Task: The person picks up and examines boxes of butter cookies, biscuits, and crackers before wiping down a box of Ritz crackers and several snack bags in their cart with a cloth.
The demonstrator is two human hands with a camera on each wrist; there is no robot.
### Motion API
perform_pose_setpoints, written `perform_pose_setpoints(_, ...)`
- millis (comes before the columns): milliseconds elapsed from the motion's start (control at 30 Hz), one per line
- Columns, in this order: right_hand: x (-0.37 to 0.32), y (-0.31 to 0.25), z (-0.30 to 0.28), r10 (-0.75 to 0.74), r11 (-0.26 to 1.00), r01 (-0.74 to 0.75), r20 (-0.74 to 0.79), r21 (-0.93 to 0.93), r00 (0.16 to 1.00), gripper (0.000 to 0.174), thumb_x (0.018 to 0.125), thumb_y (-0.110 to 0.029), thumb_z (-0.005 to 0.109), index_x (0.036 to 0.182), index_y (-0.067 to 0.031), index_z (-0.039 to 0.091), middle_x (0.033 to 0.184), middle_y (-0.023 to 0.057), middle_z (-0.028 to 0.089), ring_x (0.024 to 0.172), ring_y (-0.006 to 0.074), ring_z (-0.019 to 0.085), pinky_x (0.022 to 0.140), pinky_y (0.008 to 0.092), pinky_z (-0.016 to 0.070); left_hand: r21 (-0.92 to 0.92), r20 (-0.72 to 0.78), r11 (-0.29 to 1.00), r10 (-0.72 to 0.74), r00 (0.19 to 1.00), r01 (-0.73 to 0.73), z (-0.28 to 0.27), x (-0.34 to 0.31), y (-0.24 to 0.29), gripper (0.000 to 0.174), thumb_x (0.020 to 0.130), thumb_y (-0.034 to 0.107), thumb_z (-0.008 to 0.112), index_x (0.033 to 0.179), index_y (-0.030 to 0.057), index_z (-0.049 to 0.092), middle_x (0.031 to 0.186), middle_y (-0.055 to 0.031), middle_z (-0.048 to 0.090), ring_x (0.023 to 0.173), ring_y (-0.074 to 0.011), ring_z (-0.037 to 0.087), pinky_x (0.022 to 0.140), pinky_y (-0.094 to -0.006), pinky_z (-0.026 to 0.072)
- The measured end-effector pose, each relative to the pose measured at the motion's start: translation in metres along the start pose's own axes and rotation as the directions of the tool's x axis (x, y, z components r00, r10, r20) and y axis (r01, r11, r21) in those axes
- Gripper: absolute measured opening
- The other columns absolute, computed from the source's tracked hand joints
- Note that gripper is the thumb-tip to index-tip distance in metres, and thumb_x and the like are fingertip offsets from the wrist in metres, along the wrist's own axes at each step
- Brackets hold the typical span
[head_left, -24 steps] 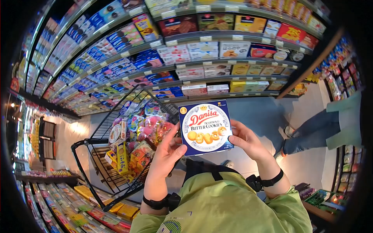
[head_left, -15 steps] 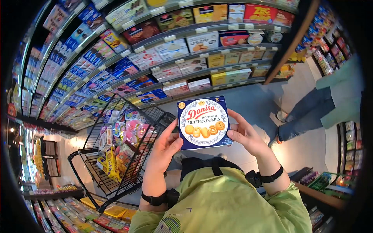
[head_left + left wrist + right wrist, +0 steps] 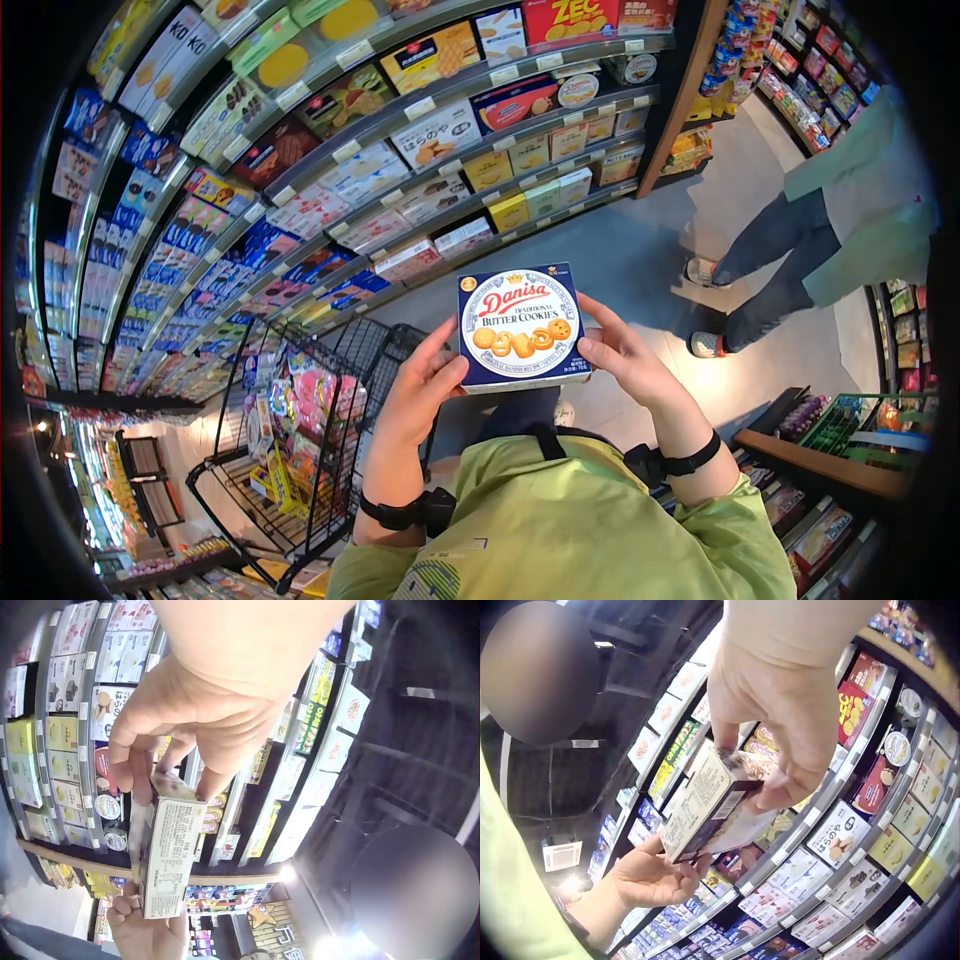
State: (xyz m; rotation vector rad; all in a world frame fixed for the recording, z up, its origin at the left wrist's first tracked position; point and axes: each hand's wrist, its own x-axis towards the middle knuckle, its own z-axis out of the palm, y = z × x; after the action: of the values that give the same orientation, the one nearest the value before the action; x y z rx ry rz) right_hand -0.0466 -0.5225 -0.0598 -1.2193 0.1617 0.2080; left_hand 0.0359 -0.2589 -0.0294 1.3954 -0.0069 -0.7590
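Observation:
Both hands hold a dark blue and white box of butter cookies [image 3: 520, 325] in front of the body, its printed round front facing up in the head view. My left hand [image 3: 415, 385] grips the box's left edge, with the thumb along the near corner. On the opposite edge, my right hand [image 3: 630, 355] pinches it between thumb and fingers. The left wrist view shows a pale side panel [image 3: 171, 859] covered in small print. In the right wrist view, a barcode shows on a dark side of the box [image 3: 727, 804].
A black wire shopping cart [image 3: 290, 480] with colourful snack packs stands to the left. Shelves [image 3: 430, 105] of boxed biscuits curve across the front. Another person [image 3: 800, 230] stands at the right, near a green basket [image 3: 850, 425] on a low shelf.
The head view has turned to the right, so the shelves tilt and the cart shifts toward the lower left. Both hands keep hold of the box, and its near side now shows more.

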Motion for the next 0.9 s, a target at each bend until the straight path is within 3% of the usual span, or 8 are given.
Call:
perform_pose_setpoints(133, 0.022, -0.020, -0.027, 0.012, 0.998, -0.018, -0.085, -0.065, 0.996, 0.072, 0.093, -0.026, 0.060, 0.147, -0.0016, 0.021, 0.081, 0.0032, 0.058, 0.072, 0.0096, 0.054, 0.064, 0.0236, 0.0456, -0.017, 0.049, 0.999, -0.051, 0.997, 0.052, 0.011, 0.054, 0.008, 0.063, 0.089, 0.017, 0.064, 0.144, 0.0066, 0.034, 0.099, -0.0057, 0.064, 0.082, -0.0090, 0.058, 0.071, -0.0244, 0.0487)
perform_pose_setpoints(300, 0.071, -0.055, -0.059, 0.044, 0.985, -0.051, -0.050, -0.163, 0.998, 0.071, 0.093, -0.027, 0.060, 0.147, -0.0022, 0.022, 0.085, 0.0053, 0.060, 0.076, 0.0113, 0.055, 0.067, 0.0251, 0.0468, -0.038, 0.071, 0.999, -0.019, 0.997, 0.021, 0.014, 0.114, 0.035, 0.066, 0.087, 0.017, 0.067, 0.144, 0.0065, 0.034, 0.097, -0.0081, 0.064, 0.079, -0.0100, 0.059, 0.069, -0.0264, 0.0512)
perform_pose_setpoints(367, 0.094, -0.072, -0.061, 0.125, 0.969, -0.140, -0.082, -0.202, 0.989, 0.072, 0.093, -0.029, 0.060, 0.147, -0.0027, 0.022, 0.089, 0.0071, 0.061, 0.078, 0.0129, 0.056, 0.070, 0.0260, 0.0472, -0.059, 0.081, 0.997, -0.044, 0.996, 0.048, 0.009, 0.134, 0.043, 0.068, 0.086, 0.018, 0.068, 0.144, 0.0062, 0.034, 0.095, -0.0079, 0.065, 0.076, -0.0099, 0.059, 0.068, -0.0263, 0.0511)
perform_pose_setpoints(567, 0.174, -0.087, -0.068, 0.166, 0.951, -0.166, -0.023, -0.259, 0.986, 0.075, 0.091, -0.034, 0.062, 0.147, -0.0044, 0.022, 0.092, 0.0082, 0.062, 0.079, 0.0132, 0.056, 0.070, 0.0263, 0.0471, -0.054, -0.013, 0.998, -0.036, 0.999, 0.035, -0.018, 0.175, 0.063, 0.062, 0.087, 0.018, 0.065, 0.142, 0.0088, 0.038, 0.097, -0.0092, 0.065, 0.074, -0.0131, 0.062, 0.068, -0.0302, 0.0525)
perform_pose_setpoints(700, 0.231, -0.080, -0.058, 0.161, 0.937, -0.128, 0.076, -0.326, 0.984, 0.074, 0.091, -0.038, 0.061, 0.147, -0.0060, 0.025, 0.087, 0.0063, 0.059, 0.073, 0.0116, 0.052, 0.064, 0.0257, 0.0443, -0.134, -0.255, 0.991, -0.022, 0.967, -0.013, -0.037, 0.184, 0.063, 0.056, 0.087, 0.015, 0.062, 0.139, 0.0080, 0.042, 0.103, -0.0112, 0.065, 0.076, -0.0189, 0.064, 0.066, -0.0334, 0.0540)
perform_pose_setpoints(767, 0.248, -0.083, -0.050, 0.151, 0.939, -0.097, 0.143, -0.329, 0.978, 0.075, 0.090, -0.040, 0.061, 0.147, -0.0065, 0.025, 0.081, 0.0048, 0.057, 0.069, 0.0115, 0.051, 0.063, 0.0264, 0.0441, -0.202, -0.280, 0.977, 0.011, 0.960, -0.070, -0.048, 0.185, 0.061, 0.055, 0.089, 0.015, 0.059, 0.139, 0.0059, 0.040, 0.108, -0.0129, 0.065, 0.081, -0.0208, 0.066, 0.066, -0.0336, 0.0539)
perform_pose_setpoints(833, 0.262, -0.083, -0.049, 0.176, 0.924, -0.091, 0.200, -0.371, 0.964, 0.075, 0.090, -0.039, 0.060, 0.147, -0.0052, 0.025, 0.080, 0.0049, 0.057, 0.069, 0.0119, 0.053, 0.064, 0.0269, 0.0452, -0.251, -0.313, 0.960, 0.040, 0.949, -0.123, -0.047, 0.183, 0.067, 0.054, 0.089, 0.013, 0.057, 0.139, 0.0026, 0.040, 0.097, -0.0111, 0.066, 0.076, -0.0188, 0.065, 0.063, -0.0299, 0.0516)
perform_pose_setpoints(900, 0.268, -0.093, -0.052, 0.188, 0.918, -0.089, 0.227, -0.387, 0.956, 0.075, 0.090, -0.038, 0.060, 0.147, -0.0038, 0.025, 0.079, 0.0050, 0.057, 0.071, 0.0121, 0.054, 0.065, 0.0270, 0.0458, -0.270, -0.351, 0.951, 0.047, 0.935, -0.150, -0.042, 0.182, 0.070, 0.056, 0.089, 0.012, 0.058, 0.140, 0.0010, 0.039, 0.095, -0.0104, 0.066, 0.076, -0.0186, 0.066, 0.063, -0.0296, 0.0515)
